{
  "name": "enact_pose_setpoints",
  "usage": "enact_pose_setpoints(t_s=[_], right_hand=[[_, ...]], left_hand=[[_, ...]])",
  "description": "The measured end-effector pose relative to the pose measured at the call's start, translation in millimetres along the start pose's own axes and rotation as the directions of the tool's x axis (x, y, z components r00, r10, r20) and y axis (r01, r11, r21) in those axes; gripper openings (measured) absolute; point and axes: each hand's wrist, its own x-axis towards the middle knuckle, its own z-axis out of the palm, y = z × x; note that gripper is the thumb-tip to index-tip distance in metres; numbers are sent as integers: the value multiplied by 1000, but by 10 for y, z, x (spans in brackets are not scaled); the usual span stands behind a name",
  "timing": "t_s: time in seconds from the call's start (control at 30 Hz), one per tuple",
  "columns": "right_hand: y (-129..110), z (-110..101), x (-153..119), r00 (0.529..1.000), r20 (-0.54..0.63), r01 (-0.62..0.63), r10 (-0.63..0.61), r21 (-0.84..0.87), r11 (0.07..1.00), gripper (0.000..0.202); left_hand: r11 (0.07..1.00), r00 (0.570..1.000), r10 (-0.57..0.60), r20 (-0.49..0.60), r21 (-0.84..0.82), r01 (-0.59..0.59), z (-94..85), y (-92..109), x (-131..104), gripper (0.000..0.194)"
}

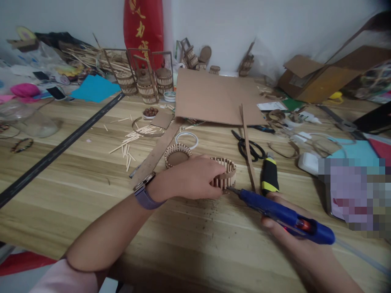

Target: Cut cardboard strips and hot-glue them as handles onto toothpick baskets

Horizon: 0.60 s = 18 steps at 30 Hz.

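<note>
My left hand [191,177], with a watch on its wrist, grips a small round basket [228,175] built of upright matchstick-like sticks, with a brown cardboard strip [227,176] around its side. In my right hand [293,228] is a blue hot glue gun [281,213], its nozzle pointing left at the lower part of the basket. A clear glue stick trails from the gun's back end. Just behind my left hand sits a second stick-walled basket [178,156] with a flat brown bottom. The left hand hides part of both baskets.
Scissors [249,148], a long cardboard strip [248,150] and a black-and-yellow cutter handle [270,175] lie to the right. Loose sticks [128,140] and a white tape ring [186,140] lie behind. Farther back are a cardboard sheet [216,97] and several finished handled baskets [146,83].
</note>
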Motion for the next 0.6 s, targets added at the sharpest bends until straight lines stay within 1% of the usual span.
enact_pose_setpoints(t_s=[0.07,0.23,0.37,0.43,0.6], right_hand=[[12,-20,-4,1000,-7,2,-2,4,1000,28],[-5,-60,-46,995,-30,-92,96,106,990,27],[-6,-37,-69,998,-12,-56,58,126,990,18],[-3,-19,-72,999,-17,-45,48,127,991,18],[-6,-11,-72,999,-6,-50,51,125,991,20]], left_hand=[[1000,1000,1,-5,1,-1,2,-1,2,21],[1000,1000,-9,16,-14,9,-1,23,1,24],[998,1000,24,13,-58,-23,14,42,2,24],[997,999,28,17,-74,-26,30,43,4,23],[999,999,18,27,-52,-17,76,34,9,16]])
